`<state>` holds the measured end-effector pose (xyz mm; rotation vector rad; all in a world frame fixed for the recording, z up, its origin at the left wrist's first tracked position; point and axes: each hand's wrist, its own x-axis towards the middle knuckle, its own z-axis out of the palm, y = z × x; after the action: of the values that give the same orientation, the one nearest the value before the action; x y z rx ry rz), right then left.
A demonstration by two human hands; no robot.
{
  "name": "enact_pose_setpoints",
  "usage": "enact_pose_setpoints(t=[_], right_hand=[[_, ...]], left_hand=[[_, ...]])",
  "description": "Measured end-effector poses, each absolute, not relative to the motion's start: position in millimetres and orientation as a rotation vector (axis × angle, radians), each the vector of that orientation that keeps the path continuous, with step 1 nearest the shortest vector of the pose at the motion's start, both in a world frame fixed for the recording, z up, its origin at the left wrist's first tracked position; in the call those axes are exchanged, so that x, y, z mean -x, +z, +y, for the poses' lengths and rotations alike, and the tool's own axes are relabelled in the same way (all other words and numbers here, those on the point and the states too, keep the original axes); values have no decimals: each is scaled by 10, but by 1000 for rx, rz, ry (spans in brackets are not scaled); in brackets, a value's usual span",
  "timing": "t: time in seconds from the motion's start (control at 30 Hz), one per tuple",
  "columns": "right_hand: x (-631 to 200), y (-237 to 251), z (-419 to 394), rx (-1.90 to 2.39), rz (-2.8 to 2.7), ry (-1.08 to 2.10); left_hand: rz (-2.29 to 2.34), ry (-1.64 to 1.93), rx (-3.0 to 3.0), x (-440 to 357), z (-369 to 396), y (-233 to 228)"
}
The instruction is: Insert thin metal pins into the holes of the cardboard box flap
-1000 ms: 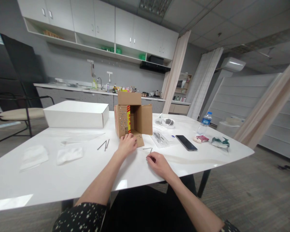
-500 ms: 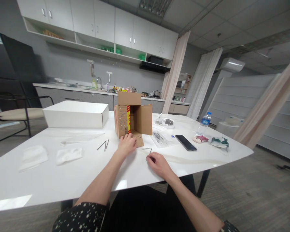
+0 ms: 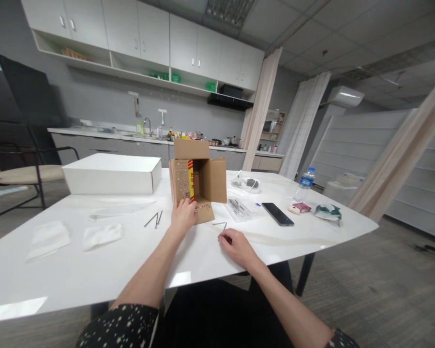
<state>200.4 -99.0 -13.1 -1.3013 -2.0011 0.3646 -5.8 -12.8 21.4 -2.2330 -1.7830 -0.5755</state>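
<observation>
A brown cardboard box (image 3: 213, 179) lies on its side on the white table (image 3: 94, 270), with its open end towards me. Its left flap carries several nail heads and a red and yellow strip. My left hand (image 3: 183, 216) rests with curled fingers on the box where the left flap meets the bottom flap (image 3: 204, 212). Near the table's front edge, my right hand (image 3: 236, 246) pinches the end of a thin nail (image 3: 225, 226) that lies on the table. A second nail (image 3: 218, 223) lies beside it.
Loose nails (image 3: 152, 219) lie left of the box. A flat white box (image 3: 112, 173) stands behind them and two white cloths (image 3: 101, 233) lie at the front left. To the right are a clear bag (image 3: 239, 209), a phone (image 3: 277, 213) and a water bottle (image 3: 304, 184). A chair (image 3: 17, 171) stands at the far left.
My left hand has slid a little to the left along the bottom flap, up to the left flap. My right hand stays at the nail.
</observation>
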Motion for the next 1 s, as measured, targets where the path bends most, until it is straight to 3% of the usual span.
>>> enact_pose_setpoints(t=[1.0], right_hand=[[-2004, -116, -992, 1291, -1992, 391]], left_hand=[[-1757, -564, 2246, 35, -137, 287]])
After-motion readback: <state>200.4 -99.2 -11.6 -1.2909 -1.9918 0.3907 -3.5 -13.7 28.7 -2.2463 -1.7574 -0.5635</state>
